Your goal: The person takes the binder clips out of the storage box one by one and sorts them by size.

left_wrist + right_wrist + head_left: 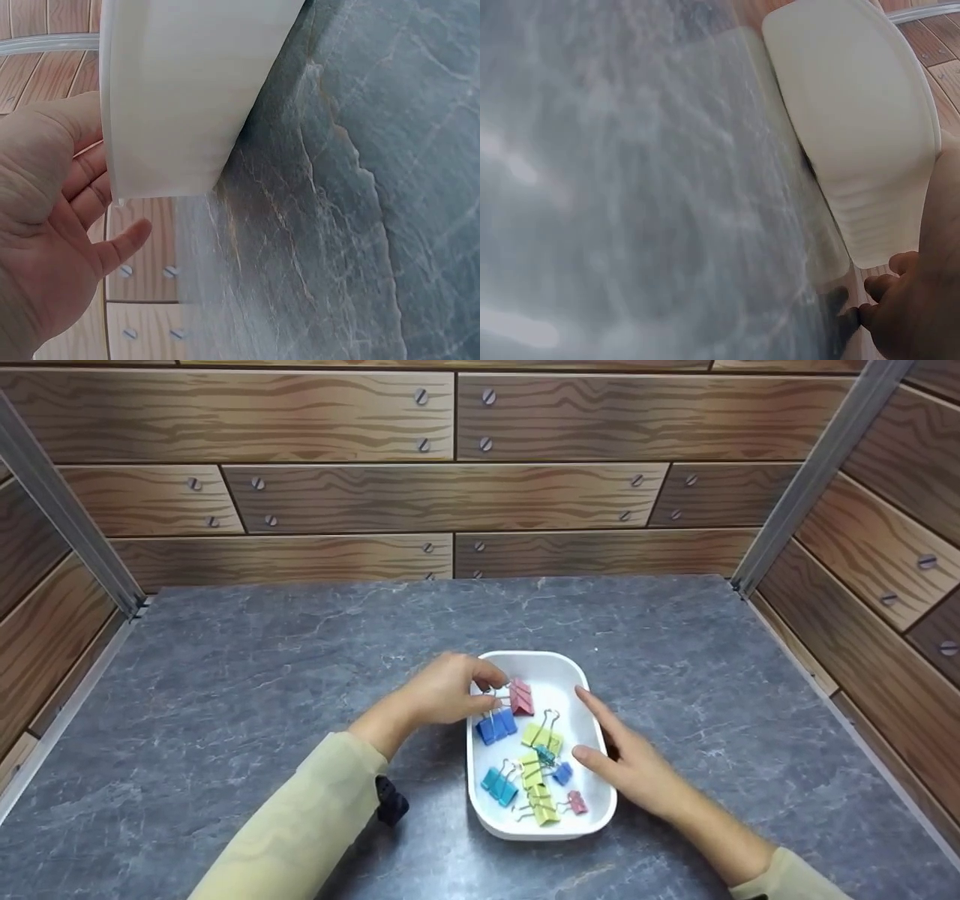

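Pinched between the left hand's (pixel 448 690) thumb and fingers, the wire handles of a red binder clip (pixel 520 697) are held just above the far end of a white tray (pixel 592 810). Directly below the pinch lie blue clips (pixel 496 727), with yellow, teal and pink ones nearer the person. Resting against the tray's outer right wall, the right hand (pixel 628 761) has straight fingers and holds nothing. Lifting straight up would likely avoid snagging neighbouring handles, while the flat hand steadies the tray.

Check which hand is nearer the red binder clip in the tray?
Left. The left hand has its fingertips at the red binder clip; the right hand rests along the white tray's opposite rim, apart from it.
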### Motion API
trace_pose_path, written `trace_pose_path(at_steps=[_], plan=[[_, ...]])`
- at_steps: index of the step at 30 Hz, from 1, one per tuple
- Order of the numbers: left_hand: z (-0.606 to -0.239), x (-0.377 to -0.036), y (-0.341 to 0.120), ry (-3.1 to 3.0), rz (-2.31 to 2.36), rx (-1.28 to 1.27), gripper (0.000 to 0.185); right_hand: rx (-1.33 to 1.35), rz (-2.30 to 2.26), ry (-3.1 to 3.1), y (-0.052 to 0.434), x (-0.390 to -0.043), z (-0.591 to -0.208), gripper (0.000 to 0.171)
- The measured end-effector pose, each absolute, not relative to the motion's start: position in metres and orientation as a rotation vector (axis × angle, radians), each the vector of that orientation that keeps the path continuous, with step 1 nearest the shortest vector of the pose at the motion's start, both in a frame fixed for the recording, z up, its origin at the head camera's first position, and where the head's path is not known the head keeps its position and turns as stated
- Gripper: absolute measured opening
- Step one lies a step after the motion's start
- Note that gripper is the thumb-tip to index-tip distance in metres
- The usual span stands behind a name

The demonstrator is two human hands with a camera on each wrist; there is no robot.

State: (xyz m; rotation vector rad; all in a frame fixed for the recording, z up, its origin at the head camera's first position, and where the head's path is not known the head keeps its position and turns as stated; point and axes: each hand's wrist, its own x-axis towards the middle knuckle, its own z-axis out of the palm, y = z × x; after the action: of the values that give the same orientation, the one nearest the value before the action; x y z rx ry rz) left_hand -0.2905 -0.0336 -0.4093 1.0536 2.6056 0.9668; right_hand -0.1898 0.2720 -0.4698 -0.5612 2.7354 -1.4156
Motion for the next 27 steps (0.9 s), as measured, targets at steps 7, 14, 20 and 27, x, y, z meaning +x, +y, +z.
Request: trace_pose_path(at_steps=[7, 14, 20, 27], plan=[[-0.407, -0.292, -0.031, 2.619, 0.882, 1.113, 0.032, -0.535, -1.466, 2.710, 0.271, -0.189, -0.472, 0.080], [-0.411, -0.292, -0.027, 2.639, 0.915, 1.109, 0.033, -0.536, -1.496, 2.688, 0.270, -0.189, -0.473, 0.079], [-0.414, -0.291, -0.023, 2.643, 0.995, 1.063, 0.030, -0.535, -1.506, 2.689, 0.270, -0.189, -0.474, 0.079], [-0.414, -0.287, -0.020, 2.642, 1.076, 0.984, 0.026, -0.529, -1.492, 2.699, 0.271, -0.189, -0.474, 0.079]])
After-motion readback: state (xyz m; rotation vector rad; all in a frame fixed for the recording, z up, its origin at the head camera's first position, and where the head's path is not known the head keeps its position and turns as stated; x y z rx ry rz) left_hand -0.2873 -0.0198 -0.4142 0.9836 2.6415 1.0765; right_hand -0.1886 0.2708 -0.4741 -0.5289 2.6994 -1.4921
